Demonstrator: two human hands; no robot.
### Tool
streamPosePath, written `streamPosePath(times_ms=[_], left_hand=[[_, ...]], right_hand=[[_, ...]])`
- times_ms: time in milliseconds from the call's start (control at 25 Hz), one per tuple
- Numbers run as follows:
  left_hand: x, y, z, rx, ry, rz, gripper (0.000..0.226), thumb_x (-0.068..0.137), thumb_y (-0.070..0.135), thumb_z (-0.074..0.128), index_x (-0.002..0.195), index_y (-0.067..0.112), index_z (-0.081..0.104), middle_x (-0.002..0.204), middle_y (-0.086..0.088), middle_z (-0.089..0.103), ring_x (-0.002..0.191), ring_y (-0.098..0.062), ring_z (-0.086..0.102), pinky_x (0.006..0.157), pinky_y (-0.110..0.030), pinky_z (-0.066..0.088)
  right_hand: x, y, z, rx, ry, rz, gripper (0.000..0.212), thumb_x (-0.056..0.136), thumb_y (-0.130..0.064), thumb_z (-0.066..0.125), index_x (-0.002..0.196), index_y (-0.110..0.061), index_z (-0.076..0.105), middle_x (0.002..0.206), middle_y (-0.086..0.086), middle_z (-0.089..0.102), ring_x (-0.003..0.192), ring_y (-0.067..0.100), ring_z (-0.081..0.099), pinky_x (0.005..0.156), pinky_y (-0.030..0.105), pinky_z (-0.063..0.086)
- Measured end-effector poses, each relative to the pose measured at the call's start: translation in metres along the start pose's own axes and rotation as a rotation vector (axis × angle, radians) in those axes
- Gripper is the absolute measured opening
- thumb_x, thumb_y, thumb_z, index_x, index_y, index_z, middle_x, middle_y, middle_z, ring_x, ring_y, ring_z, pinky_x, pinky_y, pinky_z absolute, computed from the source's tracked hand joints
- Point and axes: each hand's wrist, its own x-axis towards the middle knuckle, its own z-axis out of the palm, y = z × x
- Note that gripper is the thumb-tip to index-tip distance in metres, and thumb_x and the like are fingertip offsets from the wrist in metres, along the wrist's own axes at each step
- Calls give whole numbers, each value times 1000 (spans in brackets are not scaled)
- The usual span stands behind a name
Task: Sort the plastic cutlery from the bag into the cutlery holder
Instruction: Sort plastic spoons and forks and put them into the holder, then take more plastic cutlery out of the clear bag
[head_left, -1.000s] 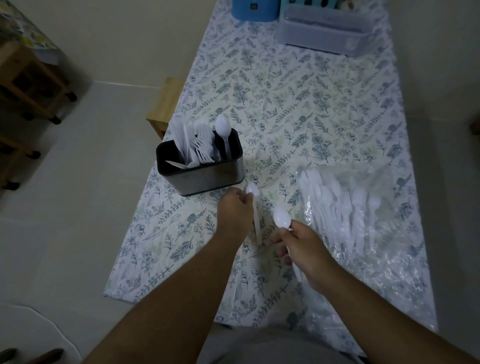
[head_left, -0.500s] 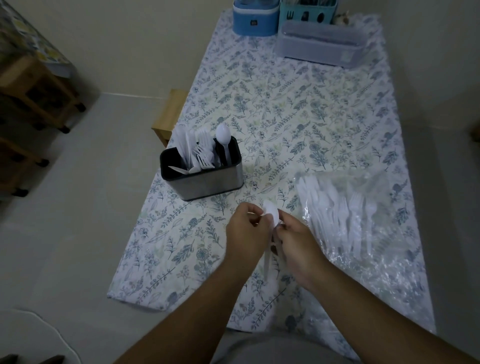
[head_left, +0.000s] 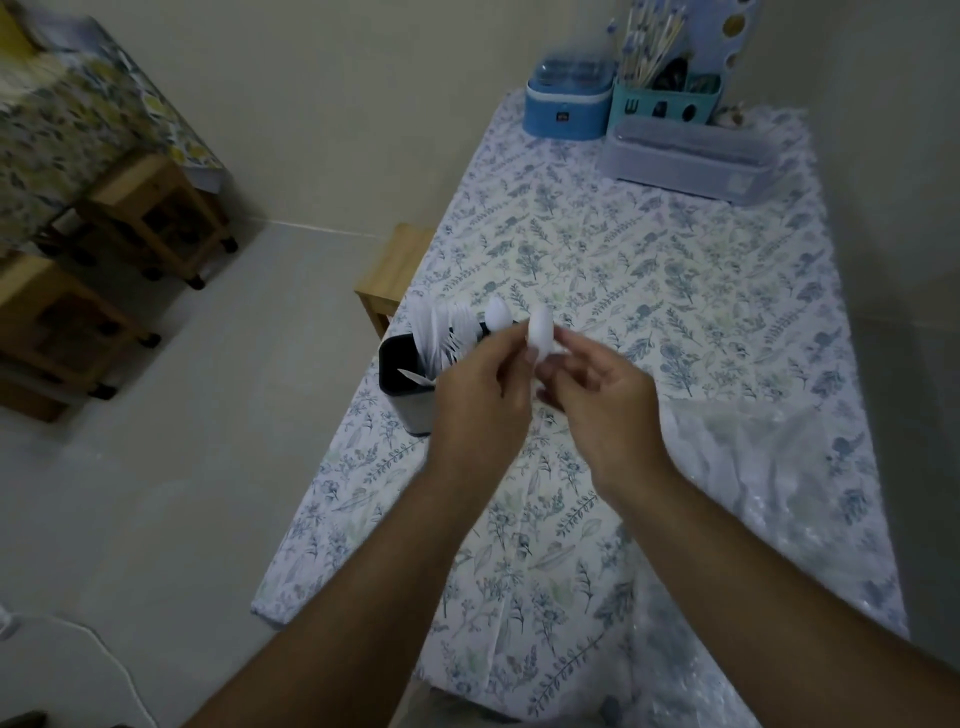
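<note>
— Step in hand? Looks like the carry: white plastic spoon (head_left: 540, 332) raised bowl-up just beside the black cutlery holder (head_left: 402, 382), near the counter (head_left: 649, 260) left edge.

— Hands?

— Left hand (head_left: 480, 400) pinching the spoon near the bowl; right hand (head_left: 605, 405) close against it, fingers loosely curled, grip on the spoon not clear.

— Next move?

— Probably lowering handle-first into the compartment already showing a spoon, clear of forks and knives. Clear bag (head_left: 779, 467) with remaining cutlery to the right.

— Writing, brands?

— Nothing readable; blue container (head_left: 563, 111) label too small.
</note>
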Motion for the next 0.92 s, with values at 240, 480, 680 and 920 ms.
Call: streamPosePath(times_ms=[240,480,680,920], left_hand=[[55,-3,-10,111,97,113,22,102,16,54,118,13,69,93,11,70,85,1,64,72,-12,50],[29,-13,4,183,71,21,39,105,18,45,143,16,52,120,14,61,98,11,54,83,1,39],[-80,-44,78,172,-255,130,19,96,11,57,108,14,71,105,1,72,97,-9,65,90,-31,52],[-179,-110,149,590,-934,357,58,89,48,48,140,20,53,148,-19,46,137,-40,43,109,-53,40]], right_hand=[[52,-20,30,-105,31,-216,34,91,-5,70,122,-20,70,96,0,79,92,12,76,89,39,61],[37,15,-7,-508,-105,-120,45,96,-25,68,139,-25,60,125,-8,71,114,3,65,102,25,51],[-37,76,-121,-887,-5,-162,18,92,-17,69,108,-20,78,104,-7,75,103,13,66,92,28,51],[-129,156,-240,-1193,78,-135,29,74,-11,68,94,-27,79,109,0,72,103,27,67,91,35,49]])
